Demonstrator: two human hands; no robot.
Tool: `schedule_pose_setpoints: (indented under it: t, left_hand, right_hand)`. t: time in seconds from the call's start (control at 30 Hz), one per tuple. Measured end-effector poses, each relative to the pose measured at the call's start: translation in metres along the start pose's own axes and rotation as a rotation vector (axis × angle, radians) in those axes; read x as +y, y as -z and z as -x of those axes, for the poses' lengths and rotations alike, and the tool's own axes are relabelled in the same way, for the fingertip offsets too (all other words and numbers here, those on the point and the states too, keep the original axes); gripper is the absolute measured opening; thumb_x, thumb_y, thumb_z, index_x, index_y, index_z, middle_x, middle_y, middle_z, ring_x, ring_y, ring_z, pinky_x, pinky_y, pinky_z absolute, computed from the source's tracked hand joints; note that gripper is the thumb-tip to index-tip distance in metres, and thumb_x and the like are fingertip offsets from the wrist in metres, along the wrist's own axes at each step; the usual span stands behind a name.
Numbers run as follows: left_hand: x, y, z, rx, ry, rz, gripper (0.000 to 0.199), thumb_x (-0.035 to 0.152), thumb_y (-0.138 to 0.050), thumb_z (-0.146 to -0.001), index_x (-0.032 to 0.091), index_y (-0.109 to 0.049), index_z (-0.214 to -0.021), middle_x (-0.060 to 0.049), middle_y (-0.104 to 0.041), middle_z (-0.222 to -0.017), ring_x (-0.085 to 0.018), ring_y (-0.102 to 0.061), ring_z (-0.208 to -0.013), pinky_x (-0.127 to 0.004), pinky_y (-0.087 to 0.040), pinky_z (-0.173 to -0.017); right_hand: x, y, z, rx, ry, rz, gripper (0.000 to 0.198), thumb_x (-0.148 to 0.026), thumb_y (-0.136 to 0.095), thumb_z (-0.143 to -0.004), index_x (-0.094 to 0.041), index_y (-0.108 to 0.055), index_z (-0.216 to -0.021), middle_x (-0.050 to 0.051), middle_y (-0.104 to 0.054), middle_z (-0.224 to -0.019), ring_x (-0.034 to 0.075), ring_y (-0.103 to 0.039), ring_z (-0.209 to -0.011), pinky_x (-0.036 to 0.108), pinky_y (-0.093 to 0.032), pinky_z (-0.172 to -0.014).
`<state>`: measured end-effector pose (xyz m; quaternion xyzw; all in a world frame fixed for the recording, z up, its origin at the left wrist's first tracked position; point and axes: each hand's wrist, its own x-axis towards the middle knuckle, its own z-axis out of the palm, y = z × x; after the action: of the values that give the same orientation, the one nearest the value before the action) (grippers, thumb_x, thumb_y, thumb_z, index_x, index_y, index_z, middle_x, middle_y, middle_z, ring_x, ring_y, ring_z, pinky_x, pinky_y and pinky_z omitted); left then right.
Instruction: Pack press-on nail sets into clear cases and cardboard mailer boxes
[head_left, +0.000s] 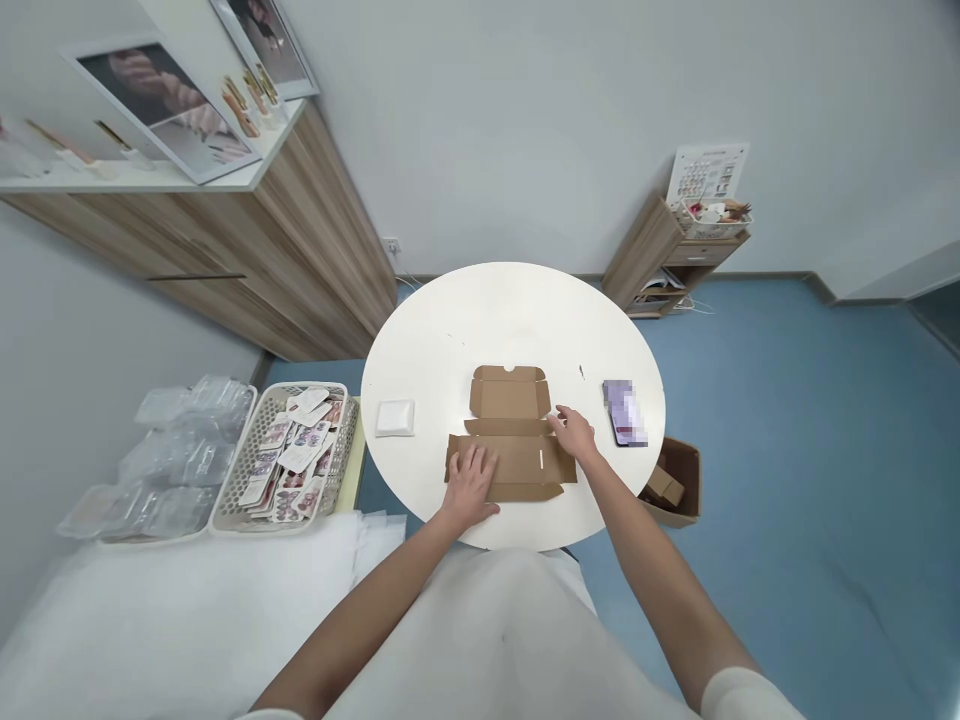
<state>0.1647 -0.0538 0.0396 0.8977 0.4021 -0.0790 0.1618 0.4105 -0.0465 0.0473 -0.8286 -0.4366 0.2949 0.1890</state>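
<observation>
An unfolded brown cardboard box (514, 398) lies on the round white table (510, 310), its creased panels and side flaps spread out. My left hand (470, 485) presses on the near panel toward its left side, palm down and fingers spread. At the right edge, by the fold between the far and near panels, my right hand (574, 432) has its thumb and forefinger drawn together on the cardboard flap. A small whitish spot shows by those fingertips, too small to name. A short white slit or strip marks the right part of the near panel.
A white square packet (394, 418) lies at the table's left, a purple phone (625, 413) at its right. Below stands an open carton (688, 470) holding cardboard. Left are a basket of printed cards (341, 470) and clear plastic packs (184, 440). A wooden cabinet (315, 220) stands behind.
</observation>
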Motion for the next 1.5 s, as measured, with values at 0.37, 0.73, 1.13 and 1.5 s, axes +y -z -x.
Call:
schedule_pose_setpoints:
  t: [0.37, 0.73, 1.13, 1.5]
  left_hand:
    - [-0.003, 0.009, -0.025, -0.057, 0.101, 0.002, 0.127, 0.057, -0.072, -0.035, 0.018, -0.007, -0.137, -0.016, -0.007, -0.143, -0.037, 0.003, -0.13, -0.052, -0.006, -0.101]
    - [-0.003, 0.017, -0.029, -0.026, 0.08, -0.049, 0.13, 0.06, -0.07, -0.035, 0.015, -0.004, -0.138, -0.016, -0.004, -0.144, -0.037, 0.007, -0.129, -0.054, -0.001, -0.1]
    - [-0.003, 0.008, -0.01, -0.039, -0.076, -0.082, 0.116, 0.061, -0.066, -0.042, 0.014, -0.016, -0.136, -0.015, -0.02, -0.141, -0.036, 0.001, -0.13, -0.057, 0.004, -0.099]
    - [-0.001, 0.006, 0.002, 0.029, -0.058, -0.07, 0.116, 0.059, -0.068, -0.041, 0.018, -0.016, -0.136, -0.012, -0.014, -0.143, -0.036, 0.005, -0.13, -0.054, 0.0, -0.101]
  right_hand:
    - [0.006, -0.018, -0.06, -0.116, -0.024, -0.11, 0.018, -0.03, -0.038, -0.072, -0.02, -0.052, -0.065, -0.002, -0.054, -0.059, 0.013, -0.047, -0.056, 0.023, -0.034, -0.053]
    - [0.001, -0.007, -0.034, -0.108, 0.051, -0.072, 0.02, -0.03, -0.037, -0.071, -0.021, -0.046, -0.056, -0.004, -0.041, -0.049, 0.011, -0.036, -0.049, 0.022, -0.028, -0.05]
    - [0.006, -0.014, 0.041, -0.022, 0.118, 0.229, 0.034, -0.036, -0.034, -0.08, -0.022, -0.052, -0.105, 0.007, -0.059, -0.094, 0.022, -0.052, -0.09, 0.035, -0.033, -0.078]
    - [0.02, -0.045, 0.083, -0.241, 0.568, 0.681, 0.112, -0.055, -0.063, -0.052, -0.016, -0.002, -0.137, 0.012, -0.012, -0.143, 0.03, -0.002, -0.131, 0.05, -0.004, -0.1]
